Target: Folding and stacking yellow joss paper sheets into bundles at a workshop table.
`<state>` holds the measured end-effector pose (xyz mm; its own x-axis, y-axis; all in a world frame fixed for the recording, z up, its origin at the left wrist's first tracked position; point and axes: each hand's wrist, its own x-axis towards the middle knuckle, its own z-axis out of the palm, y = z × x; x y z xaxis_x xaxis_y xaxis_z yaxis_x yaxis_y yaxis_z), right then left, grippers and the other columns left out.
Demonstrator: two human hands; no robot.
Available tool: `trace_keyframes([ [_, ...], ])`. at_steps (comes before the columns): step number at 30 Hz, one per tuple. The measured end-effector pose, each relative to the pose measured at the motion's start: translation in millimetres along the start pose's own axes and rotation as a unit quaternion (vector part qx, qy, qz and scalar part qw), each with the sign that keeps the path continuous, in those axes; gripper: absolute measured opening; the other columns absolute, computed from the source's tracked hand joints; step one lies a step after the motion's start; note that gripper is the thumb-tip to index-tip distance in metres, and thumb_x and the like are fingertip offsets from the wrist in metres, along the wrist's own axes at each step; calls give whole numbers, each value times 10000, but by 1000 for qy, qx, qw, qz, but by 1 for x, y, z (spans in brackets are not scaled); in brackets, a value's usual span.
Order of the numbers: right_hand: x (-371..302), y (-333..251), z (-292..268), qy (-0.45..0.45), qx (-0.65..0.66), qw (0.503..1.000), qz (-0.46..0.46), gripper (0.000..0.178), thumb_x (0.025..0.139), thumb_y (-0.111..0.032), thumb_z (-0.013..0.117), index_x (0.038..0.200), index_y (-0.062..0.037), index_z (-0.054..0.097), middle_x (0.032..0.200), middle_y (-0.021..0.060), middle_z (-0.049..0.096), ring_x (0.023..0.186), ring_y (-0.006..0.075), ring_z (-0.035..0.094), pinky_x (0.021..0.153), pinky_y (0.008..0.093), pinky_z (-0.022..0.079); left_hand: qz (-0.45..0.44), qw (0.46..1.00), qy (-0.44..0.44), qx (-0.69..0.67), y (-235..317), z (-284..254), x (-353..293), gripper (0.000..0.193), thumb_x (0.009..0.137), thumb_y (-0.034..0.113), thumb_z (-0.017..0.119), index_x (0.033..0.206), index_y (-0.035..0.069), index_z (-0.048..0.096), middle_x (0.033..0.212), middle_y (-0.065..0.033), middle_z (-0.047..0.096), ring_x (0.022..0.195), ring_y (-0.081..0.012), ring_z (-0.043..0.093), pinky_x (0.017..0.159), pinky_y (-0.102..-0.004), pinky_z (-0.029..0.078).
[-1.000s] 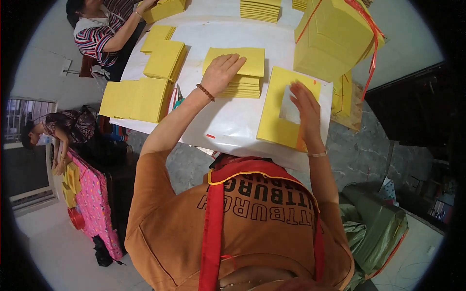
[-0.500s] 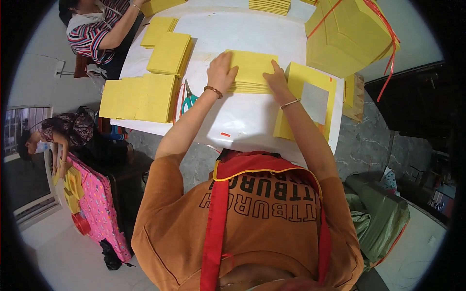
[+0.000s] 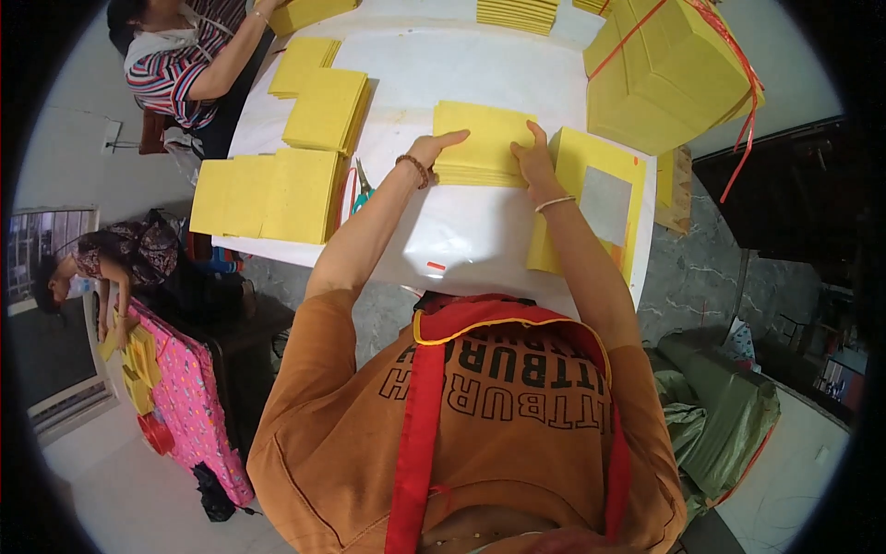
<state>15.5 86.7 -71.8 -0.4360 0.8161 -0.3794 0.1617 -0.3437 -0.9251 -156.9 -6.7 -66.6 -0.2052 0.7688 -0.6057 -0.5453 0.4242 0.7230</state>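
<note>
A small stack of yellow paper (image 3: 484, 138) lies on the white-covered table before me, its near edges slightly stepped. My left hand (image 3: 432, 155) grips its left side, thumb across the top and the other fingers hidden. At the right side my right hand (image 3: 533, 159) holds the same stack, with a finger along the far right corner and the thumb on the edge. Beside my right wrist lies a larger yellow stack (image 3: 574, 152) with a grey sheet (image 3: 605, 205) on top. Green-handled scissors (image 3: 363, 196) rest left of my left forearm.
Yellow stacks (image 3: 263, 194) line the left of the white table (image 3: 443, 231). A tall yellow bundle tied with red string (image 3: 660, 78) stands at the right. At far left sits a person in a striped shirt (image 3: 175, 78); another person (image 3: 125, 254) leans over a pink-covered table (image 3: 189, 388).
My left hand has come down along the stack's left side, its thumb now across the top. My right hand has shifted slightly down. The whole view has moved a little.
</note>
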Motion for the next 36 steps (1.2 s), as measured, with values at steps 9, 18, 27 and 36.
trace_keyframes([
  [9, 16, -31, 4, -37, 66, 989, 126, 1033, 723, -109, 707, 1420, -94, -56, 1375, 144, 303, 1236, 233, 356, 1013, 353, 314, 144, 988, -27, -41, 16, -19, -4, 446, 719, 161, 697, 1065, -77, 544, 963, -153, 625, 837, -211, 632, 713, -334, 526],
  [18, 113, -130, -27, -331, -149, 920, -149, 1260, 640, -113, 780, 1379, -124, -241, 1405, 95, 275, 1271, 220, 312, 1035, 323, 273, 373, 923, -63, 76, 98, -14, 49, 1004, 626, 128, 793, 1352, 44, 105, 1215, -133, 424, 1192, -242, 411, 966, -363, 387],
  [27, 190, -55, -44, -286, -264, 893, -227, 1283, 498, -278, 853, 1428, -94, -11, 1389, 135, 323, 1278, 256, 325, 1051, 358, 280, 306, 862, -50, 401, 60, -50, 144, 1278, 473, 363, 862, 1409, 67, 43, 1373, -128, 308, 1299, -286, 236, 1068, -412, 130],
  [36, 186, -52, -30, -255, -128, 938, -198, 1034, 569, -170, 831, 1373, -58, 192, 1283, 94, 422, 1207, 227, 393, 1003, 353, 352, 261, 868, -28, 421, 56, -61, 153, 1013, 568, 381, 818, 1361, 111, 247, 1252, -106, 393, 1215, -279, 345, 1035, -421, 229],
])
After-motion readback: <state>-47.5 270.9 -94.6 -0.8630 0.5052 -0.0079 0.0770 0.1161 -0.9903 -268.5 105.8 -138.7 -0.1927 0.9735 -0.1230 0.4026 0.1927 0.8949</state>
